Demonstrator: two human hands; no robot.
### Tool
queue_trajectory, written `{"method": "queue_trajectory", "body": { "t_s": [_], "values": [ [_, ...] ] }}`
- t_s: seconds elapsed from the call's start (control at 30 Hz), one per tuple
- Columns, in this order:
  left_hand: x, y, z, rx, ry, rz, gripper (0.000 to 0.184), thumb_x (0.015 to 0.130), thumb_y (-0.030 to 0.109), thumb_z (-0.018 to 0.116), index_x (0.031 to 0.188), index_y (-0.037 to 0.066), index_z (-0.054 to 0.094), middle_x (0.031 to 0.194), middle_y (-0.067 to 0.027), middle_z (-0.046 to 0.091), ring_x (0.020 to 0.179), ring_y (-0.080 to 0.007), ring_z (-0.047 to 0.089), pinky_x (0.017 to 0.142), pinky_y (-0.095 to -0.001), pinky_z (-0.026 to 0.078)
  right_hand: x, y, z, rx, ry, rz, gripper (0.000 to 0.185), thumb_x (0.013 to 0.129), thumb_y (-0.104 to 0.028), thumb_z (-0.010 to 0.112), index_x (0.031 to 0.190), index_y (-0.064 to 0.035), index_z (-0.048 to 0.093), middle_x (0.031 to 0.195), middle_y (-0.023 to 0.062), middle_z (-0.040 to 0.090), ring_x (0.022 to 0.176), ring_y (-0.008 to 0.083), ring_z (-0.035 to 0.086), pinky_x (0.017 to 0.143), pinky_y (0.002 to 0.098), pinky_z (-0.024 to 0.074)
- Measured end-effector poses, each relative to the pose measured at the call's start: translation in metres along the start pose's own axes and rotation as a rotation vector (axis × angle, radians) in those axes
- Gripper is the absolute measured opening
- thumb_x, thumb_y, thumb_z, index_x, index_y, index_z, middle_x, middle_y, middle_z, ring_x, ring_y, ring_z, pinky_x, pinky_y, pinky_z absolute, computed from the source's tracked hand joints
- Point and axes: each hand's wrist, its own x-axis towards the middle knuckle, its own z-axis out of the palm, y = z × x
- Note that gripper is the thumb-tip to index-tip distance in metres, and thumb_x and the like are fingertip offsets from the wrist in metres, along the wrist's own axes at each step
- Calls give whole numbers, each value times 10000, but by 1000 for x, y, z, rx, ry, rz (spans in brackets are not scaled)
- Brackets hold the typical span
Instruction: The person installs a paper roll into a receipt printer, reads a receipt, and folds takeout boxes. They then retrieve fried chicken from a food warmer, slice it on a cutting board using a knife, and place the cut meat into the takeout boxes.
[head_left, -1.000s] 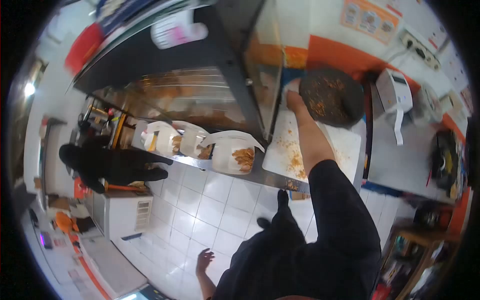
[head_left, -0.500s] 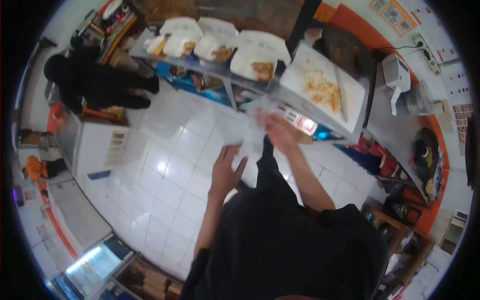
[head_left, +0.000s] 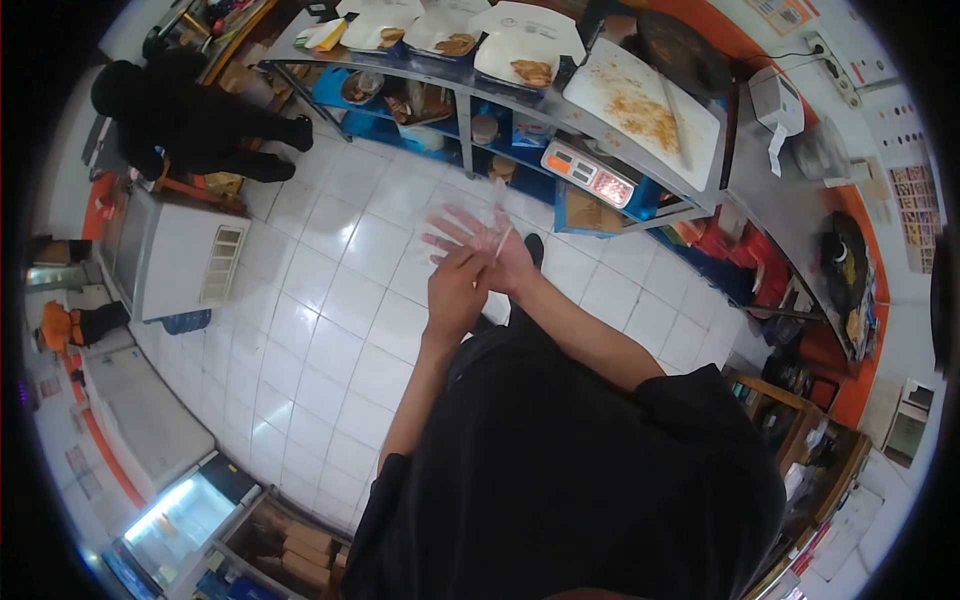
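Note:
My right hand [head_left: 512,258] is held out over the floor with its fingers spread, inside a thin clear plastic glove [head_left: 432,226]. Bent fingers of my left hand [head_left: 458,296] pinch the glove near the base of the right palm. The left hand itself looks bare. Beyond my hands, a steel table [head_left: 430,72] carries open paper boxes, among them a large white box [head_left: 520,50] with pieces of browned food [head_left: 531,72] in it. A white cutting board [head_left: 610,95] with orange crumbs and a long knife [head_left: 676,125] lies at the table's right end.
Below the cutting board sits a digital scale [head_left: 588,172] with a lit display. A round dark wooden block [head_left: 685,55] and a small white printer [head_left: 776,102] stand behind. Another person in black [head_left: 190,125] is at the far left, near a white chest freezer [head_left: 190,255]. Pale tiles [head_left: 330,300] cover the floor.
My right hand has moved left and lower, its fingers now spread in the glove. My left hand has come up to it and closed on the glove. The view has shifted slightly.

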Motion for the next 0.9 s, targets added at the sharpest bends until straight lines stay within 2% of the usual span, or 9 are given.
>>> {"method": "queue_trajectory", "body": {
  "t_s": [0.17,0.37,0.47,0.57,0.63,0.7,0.77,0.83,0.9],
  "values": [
    [-2,0,-7,-182,-42,9,116,803,7,734,918,12,718,827,-113,670,772,-257,651,693,-358,509,17,-3,-8,-253,214,17,815,947,-768,357,1544,-214,360,1625,125,283,1405,409,377,1105,638,354],
    [5,4,-3,-391,-146,-66,46,838,4,721,861,0,681,807,-93,651,717,-205,624,653,-315,497,36,-13,-10,-472,92,51,933,869,-878,303,1618,-346,137,1685,101,115,1501,406,173,1168,658,151],
    [18,-2,8,-415,-212,-87,62,853,38,749,895,15,710,850,-98,679,728,-174,629,645,-289,495,44,-23,-34,-438,363,-60,934,883,-864,292,1625,-355,44,1701,92,28,1516,427,126,1161,673,55],
    [28,-30,34,-270,-294,-75,102,874,37,725,976,29,722,911,-105,700,766,-186,673,659,-304,536,54,-40,-126,-212,606,-369,935,881,-800,461,1603,-299,141,1622,95,213,1411,444,346,1090,690,280],
    [43,-26,47,-206,-384,-182,143,889,47,708,1030,27,724,947,-110,712,799,-205,687,698,-320,556,50,-66,-127,-91,712,-501,897,941,-698,465,1624,-287,54,1660,108,132,1437,453,311,1156,584,295],
    [53,-23,55,-293,-542,-241,209,919,128,679,1104,37,713,988,-150,714,832,-263,695,753,-362,553,50,-109,-223,-160,817,-640,700,1039,-414,463,1599,-125,160,1575,111,287,1230,364,545,1029,456,485],
    [71,-44,56,-328,-750,-178,321,941,229,656,1211,55,668,1034,-192,707,897,-325,691,813,-407,537,29,-163,-358,-891,772,-814,529,989,-208,557,1459,-63,365,1371,154,534,1178,349,590,1007,452,497],
    [81,-83,48,-130,-872,-201,435,949,288,636,1322,68,596,1105,-195,699,1005,-353,671,887,-437,526,0,-228,-331,-244,895,-715,538,1024,-384,432,1478,-96,394,1504,103,461,1319,324,499,1134,526,330],
    [85,-126,44,168,-793,-318,495,954,326,606,1377,77,546,1181,-189,679,1097,-367,641,946,-471,510,-18,-286,-343,-286,1006,-711,620,1025,-480,370,1536,-131,354,1565,87,399,1411,313,387,1183,581,192]
  ]
}}
